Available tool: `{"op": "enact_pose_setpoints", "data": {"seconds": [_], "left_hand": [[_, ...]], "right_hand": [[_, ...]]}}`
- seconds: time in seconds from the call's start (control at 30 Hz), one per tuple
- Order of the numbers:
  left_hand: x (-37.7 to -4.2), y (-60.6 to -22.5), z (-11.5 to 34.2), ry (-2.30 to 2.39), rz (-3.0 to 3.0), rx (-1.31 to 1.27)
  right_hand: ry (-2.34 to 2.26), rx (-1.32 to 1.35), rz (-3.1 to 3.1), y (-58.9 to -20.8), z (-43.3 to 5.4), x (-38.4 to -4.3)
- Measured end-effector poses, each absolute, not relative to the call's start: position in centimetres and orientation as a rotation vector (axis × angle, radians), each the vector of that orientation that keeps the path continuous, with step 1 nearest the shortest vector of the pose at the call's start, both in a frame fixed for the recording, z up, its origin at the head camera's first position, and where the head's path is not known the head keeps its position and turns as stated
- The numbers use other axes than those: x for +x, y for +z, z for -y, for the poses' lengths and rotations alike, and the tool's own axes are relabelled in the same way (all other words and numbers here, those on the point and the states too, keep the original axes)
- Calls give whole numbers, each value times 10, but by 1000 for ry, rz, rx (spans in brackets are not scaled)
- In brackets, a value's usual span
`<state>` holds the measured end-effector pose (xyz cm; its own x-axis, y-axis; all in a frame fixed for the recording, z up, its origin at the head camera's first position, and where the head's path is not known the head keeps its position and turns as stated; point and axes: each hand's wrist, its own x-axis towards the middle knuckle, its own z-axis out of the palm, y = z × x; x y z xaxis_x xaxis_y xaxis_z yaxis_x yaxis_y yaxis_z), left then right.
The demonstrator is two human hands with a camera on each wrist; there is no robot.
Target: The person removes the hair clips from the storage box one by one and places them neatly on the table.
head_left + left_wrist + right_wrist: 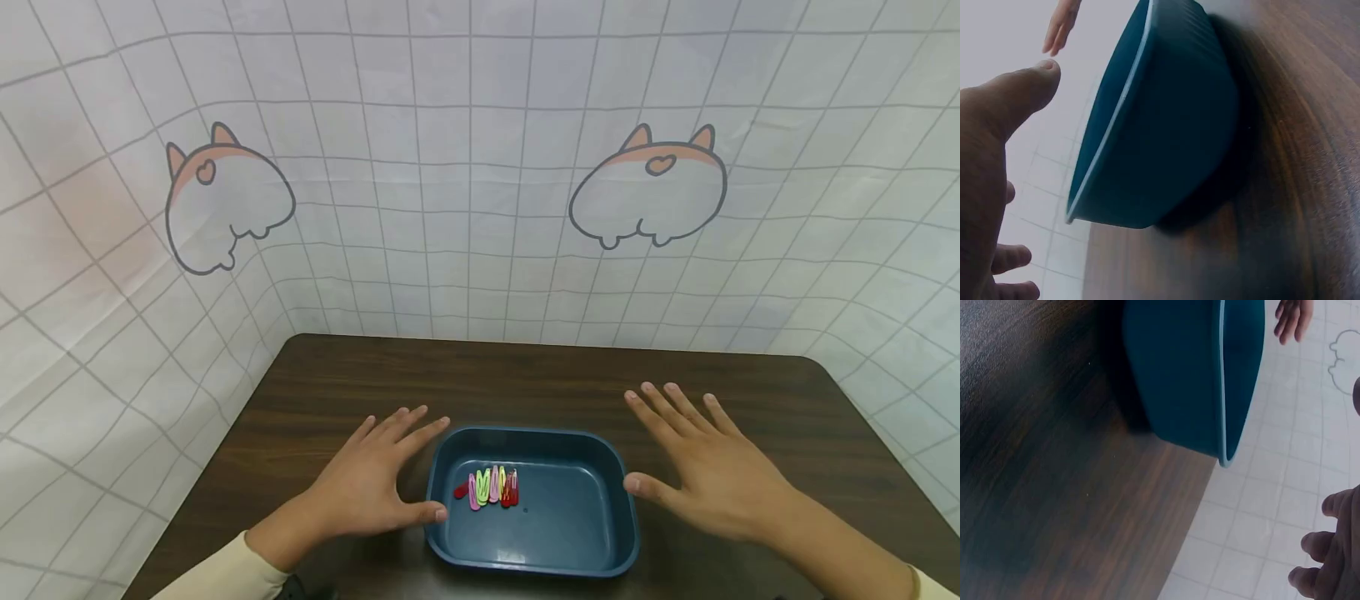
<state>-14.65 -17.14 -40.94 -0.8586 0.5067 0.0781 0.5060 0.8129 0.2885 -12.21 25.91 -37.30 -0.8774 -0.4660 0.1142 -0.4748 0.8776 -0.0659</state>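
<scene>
A blue rectangular tray (577, 525) rests on the dark wooden table, between the two hands. Inside it, toward the left, several snap hair clips (493, 487) in pink, yellow-green and red lie side by side in a row. My left hand (371, 479) is spread beside the tray's left side, its thumb overlapping the rim in the head view, and it holds nothing. On the other side my right hand (708, 475) is spread with fingers pointing forward, thumb near the right rim, also holding nothing. Both wrist views show the tray's outer wall (1172, 119) beside the fingers.
The dark wood-grain table (465, 371) has rounded far corners. White grid-patterned cloth (465, 208) with cartoon animal drawings hangs behind it and along both sides. A small dark object (294, 588) shows below the left sleeve.
</scene>
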Motion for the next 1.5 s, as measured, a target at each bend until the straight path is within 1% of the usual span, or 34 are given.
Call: {"op": "enact_pose_setpoints", "data": {"seconds": [0.33, 0.67, 1.0, 1.5], "left_hand": [[-147, -426, 170, 594, -2930, 823], [-146, -441, 174, 782, -2826, 805], [-148, -451, 178, 968, -2619, 745], [-148, -461, 180, 1084, -2536, 721]], "right_hand": [[154, 767, 2940, -380, -254, -121], [213, 782, 2961, -379, -247, -120], [269, 797, 2952, -384, -237, -122], [329, 876, 2920, -391, -219, -133]]}}
